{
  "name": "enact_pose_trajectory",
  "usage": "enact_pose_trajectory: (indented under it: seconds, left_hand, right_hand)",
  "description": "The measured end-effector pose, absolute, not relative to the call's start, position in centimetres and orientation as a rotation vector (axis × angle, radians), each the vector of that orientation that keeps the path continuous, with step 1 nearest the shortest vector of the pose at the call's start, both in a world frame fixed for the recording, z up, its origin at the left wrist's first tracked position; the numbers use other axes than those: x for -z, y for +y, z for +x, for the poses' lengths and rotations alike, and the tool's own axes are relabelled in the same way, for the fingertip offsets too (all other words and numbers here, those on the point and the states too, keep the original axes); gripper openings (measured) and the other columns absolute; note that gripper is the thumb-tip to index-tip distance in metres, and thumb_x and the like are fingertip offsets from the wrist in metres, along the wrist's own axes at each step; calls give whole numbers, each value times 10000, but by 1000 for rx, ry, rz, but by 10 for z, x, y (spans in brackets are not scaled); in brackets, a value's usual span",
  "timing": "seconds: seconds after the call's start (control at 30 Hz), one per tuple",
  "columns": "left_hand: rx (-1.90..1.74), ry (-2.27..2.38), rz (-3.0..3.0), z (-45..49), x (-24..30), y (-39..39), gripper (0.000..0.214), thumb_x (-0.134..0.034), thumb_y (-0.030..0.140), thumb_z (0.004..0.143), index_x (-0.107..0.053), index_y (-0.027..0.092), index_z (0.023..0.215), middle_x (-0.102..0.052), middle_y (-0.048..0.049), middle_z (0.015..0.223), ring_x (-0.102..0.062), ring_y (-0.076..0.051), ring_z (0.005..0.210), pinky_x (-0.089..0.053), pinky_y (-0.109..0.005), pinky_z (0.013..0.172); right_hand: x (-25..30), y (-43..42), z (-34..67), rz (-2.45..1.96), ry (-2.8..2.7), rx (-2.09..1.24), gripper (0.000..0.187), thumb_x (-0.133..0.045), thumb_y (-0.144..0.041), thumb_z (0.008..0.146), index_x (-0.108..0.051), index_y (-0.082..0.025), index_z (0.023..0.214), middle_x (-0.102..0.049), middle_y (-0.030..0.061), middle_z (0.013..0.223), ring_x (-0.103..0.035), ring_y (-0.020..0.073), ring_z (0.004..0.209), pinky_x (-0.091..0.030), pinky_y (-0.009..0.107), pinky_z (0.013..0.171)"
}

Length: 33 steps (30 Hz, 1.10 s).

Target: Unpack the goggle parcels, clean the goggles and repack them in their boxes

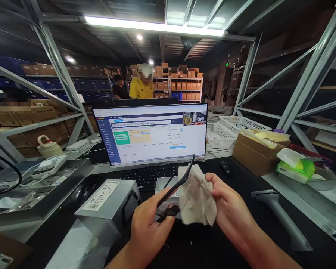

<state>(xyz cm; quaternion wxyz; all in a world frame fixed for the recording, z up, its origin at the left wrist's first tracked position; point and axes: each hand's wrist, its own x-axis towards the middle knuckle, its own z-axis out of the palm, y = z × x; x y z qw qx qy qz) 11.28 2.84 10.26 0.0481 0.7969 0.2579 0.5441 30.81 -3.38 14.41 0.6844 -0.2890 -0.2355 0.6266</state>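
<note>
My left hand (148,220) is closed around a pair of black glasses (176,185), one temple arm sticking up toward the monitor. My right hand (226,203) pinches a beige cleaning cloth (197,198) that is pressed against the glasses' front, hiding the lenses. Both hands hover above a black desk mat (201,243), just in front of the keyboard (149,175).
A monitor (151,132) stands behind the keyboard. A grey box (108,201) lies left, a handheld scanner (280,216) right, a mouse (226,168) and cardboard box (257,149) beyond. White baskets (229,129) and metal racking surround. Two people stand behind the monitor.
</note>
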Motion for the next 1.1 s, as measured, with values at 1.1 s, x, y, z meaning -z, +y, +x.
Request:
enact_pose_trajectory:
  seconds: [1.1]
  left_hand:
    - [-1474, 717, 1879, 119, -103, 28, 394, -579, 114, 805, -638, 230, 1177, -761, -27, 1136, -731, -186, 1040, -588, -242, 922]
  right_hand:
    - [-126, -15, 308, -720, -931, -1330, 591, -952, -197, 562, -769, -225, 1123, -787, 58, 878, -729, 181, 834, -552, 280, 807]
